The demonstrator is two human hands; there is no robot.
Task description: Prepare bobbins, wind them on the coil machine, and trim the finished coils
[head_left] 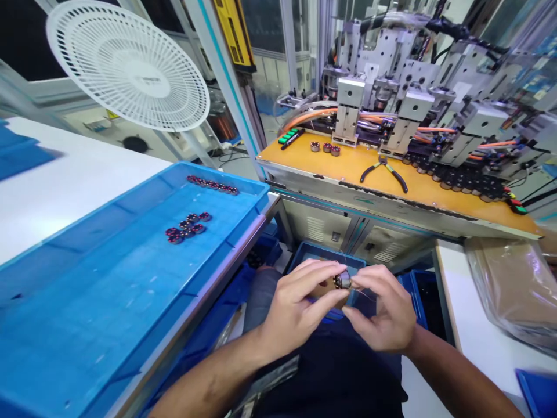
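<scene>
Right now pinching the small round metal coil part (342, 280) between both hands, left hand (296, 307) and right hand (385, 313) equally close, fingers closed around it, above the lap.

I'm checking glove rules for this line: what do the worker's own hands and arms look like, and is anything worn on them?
Both are bare. The left hand and right hand wear no gloves, and no rings or watch show. The forearms are uncovered to the picture's edge, with no sleeves or wristbands in view.

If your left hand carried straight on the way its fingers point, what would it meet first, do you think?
The left hand points rightward; beyond the small wound metal coil it pinches, it would probably meet the right hand fingertips.
</scene>
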